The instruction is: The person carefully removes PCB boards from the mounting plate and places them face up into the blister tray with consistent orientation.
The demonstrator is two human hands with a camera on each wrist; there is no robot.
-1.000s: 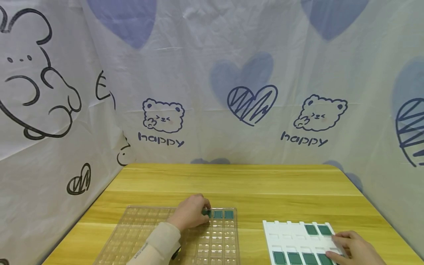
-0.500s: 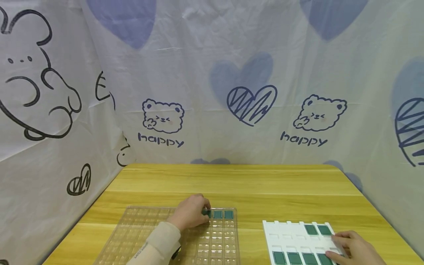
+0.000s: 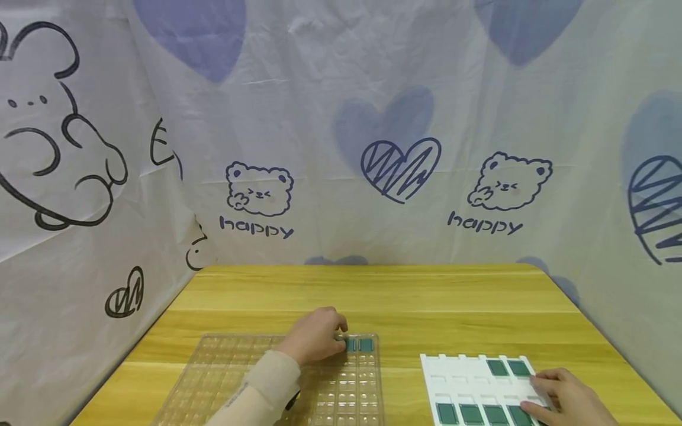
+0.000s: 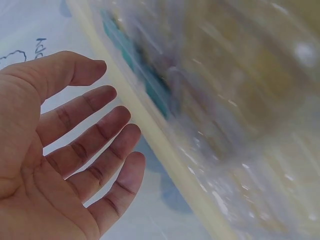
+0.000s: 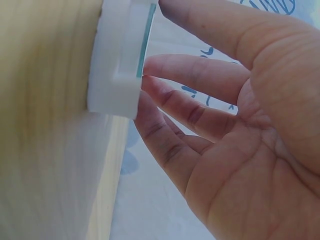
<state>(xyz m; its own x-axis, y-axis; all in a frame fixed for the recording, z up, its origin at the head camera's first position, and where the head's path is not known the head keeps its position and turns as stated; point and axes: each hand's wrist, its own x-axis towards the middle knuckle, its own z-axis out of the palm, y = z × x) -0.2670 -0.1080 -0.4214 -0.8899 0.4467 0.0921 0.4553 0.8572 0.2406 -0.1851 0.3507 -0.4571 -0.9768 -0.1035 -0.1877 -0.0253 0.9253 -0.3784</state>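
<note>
My left hand [image 3: 315, 336] is over the far right part of a clear plastic compartment tray [image 3: 231, 367]. Two thin green rectangular pieces, one of them a green piece [image 3: 366, 345], show in its back row beside the fingertips. In the left wrist view the fingers [image 4: 100, 130] are loosely extended, the thumb stands apart, and nothing lies between them. On the right, a white slotted tray [image 3: 453, 378] carries several green pieces [image 3: 498, 368] in two rows. My right hand [image 3: 572, 399] rests with fingertips along that tray's right edge; the right wrist view shows nearly straight fingers [image 5: 195, 75] touching it.
Both trays lie on a yellow wood-grain table [image 3: 373, 290], side by side with a strip of tabletop between them. A white curtain [image 3: 319, 118] with hearts and bears hangs behind the table and along its sides.
My left hand has shifted slightly right and its fingers have spread from the green piece they were on, which is now hidden behind the hand. The right hand stays on the white tray.
</note>
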